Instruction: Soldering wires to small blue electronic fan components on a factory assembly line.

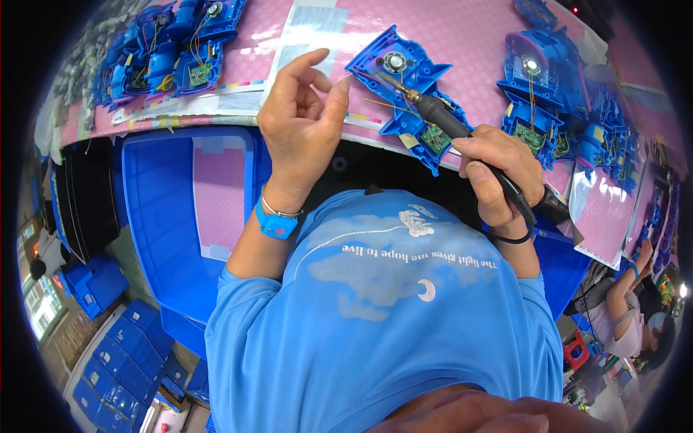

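Note:
My right hand [502, 169] grips the black handle of a soldering iron [444, 115]. The iron's metal tip reaches over a blue plastic housing [375, 54], near a round speaker [395, 62] fixed inside it. A green circuit board [435, 138] sits in the blue part closer to me, partly covered by the iron's handle, with thin yellow wires beside it. To the left of this housing my left hand [299, 119] is raised, index finger and thumb apart and the other fingers bent. Nothing shows between its fingers.
More blue housings with boards and wires lie at the far left [170, 54] and on the right [545, 79] of the pink table [462, 25]. A blue bin [162, 216] stands below the table edge at left. Another person [624, 310] sits at far right.

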`<state>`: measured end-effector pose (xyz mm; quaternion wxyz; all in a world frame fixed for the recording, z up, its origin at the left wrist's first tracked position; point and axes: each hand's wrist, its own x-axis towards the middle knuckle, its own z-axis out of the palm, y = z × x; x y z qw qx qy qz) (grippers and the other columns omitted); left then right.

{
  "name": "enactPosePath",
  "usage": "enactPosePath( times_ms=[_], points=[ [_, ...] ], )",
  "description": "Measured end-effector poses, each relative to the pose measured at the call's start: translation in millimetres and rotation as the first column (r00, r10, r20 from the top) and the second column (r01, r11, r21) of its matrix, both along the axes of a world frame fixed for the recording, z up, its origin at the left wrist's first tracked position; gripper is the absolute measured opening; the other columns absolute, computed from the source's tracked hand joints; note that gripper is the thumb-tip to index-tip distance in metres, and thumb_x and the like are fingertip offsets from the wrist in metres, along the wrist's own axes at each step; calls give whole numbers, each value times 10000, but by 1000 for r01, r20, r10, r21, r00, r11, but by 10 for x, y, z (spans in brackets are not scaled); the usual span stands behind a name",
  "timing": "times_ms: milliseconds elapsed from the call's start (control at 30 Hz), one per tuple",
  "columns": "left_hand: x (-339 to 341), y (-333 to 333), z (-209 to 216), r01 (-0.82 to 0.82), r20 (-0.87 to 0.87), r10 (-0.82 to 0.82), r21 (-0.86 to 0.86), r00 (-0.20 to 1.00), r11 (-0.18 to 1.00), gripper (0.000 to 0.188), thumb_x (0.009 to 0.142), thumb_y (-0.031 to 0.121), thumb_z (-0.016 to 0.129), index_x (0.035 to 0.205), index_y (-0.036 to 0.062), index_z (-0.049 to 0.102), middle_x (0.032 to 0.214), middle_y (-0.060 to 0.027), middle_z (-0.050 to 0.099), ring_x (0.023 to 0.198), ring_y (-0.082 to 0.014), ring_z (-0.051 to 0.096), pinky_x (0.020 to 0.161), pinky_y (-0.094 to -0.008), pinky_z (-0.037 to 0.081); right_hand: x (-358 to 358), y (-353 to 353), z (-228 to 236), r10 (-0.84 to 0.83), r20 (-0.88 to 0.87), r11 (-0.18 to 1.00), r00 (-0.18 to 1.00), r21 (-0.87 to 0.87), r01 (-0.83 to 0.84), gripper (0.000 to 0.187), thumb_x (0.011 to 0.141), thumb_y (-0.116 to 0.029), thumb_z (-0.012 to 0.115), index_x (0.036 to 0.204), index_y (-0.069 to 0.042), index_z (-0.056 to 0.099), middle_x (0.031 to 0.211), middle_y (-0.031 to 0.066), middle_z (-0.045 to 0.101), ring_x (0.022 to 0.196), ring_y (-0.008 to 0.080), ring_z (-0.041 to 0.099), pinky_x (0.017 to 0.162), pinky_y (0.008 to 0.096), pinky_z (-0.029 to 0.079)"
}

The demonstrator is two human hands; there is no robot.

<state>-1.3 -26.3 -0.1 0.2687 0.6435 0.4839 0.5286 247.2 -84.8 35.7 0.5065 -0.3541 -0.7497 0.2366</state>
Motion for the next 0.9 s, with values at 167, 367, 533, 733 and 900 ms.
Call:
enactPosePath(
  times_ms=[167,367,533,733,900],
  points=[
    [-122,54,13,89,-208,-60,133,976,987,278,787,-36,790,1040,68,735,729,11,613,525,-48,486,465,-210,367,-4,-12,3,-13,-47,998,999,56,15,245,907,-127,621,1062,47,695,679,89,616,552,174,570,515,310,402],
    [-70,157,134,293,-422,-130,347,897,891,229,758,8,819,963,75,740,798,-38,659,622,-191,673,528,-292,533,21,-52,2,-21,-56,996,998,84,26,256,937,-144,615,1093,47,684,699,84,626,564,168,568,531,311,396],
    [-63,265,221,391,-527,-170,341,832,855,211,774,46,813,969,68,734,828,-34,646,650,-197,677,531,-296,530,44,-83,26,-30,-97,996,995,85,39,263,943,-151,618,1106,47,676,695,83,622,561,157,554,540,309,375],
    [-36,331,263,464,-656,-149,339,740,818,238,765,37,781,993,74,724,849,-34,656,677,-177,688,536,-295,532,58,-96,9,-73,-111,994,991,79,82,271,952,-167,621,1112,46,674,680,73,611,556,153,544,542,312,368],
    [-71,277,256,475,-639,-135,398,757,785,257,748,21,779,991,56,704,930,-48,702,725,-181,714,558,-285,554,79,-85,0,-18,-99,996,995,80,26,259,948,-161,619,1096,43,679,678,70,608,560,162,560,539,306,380]
  ],
)
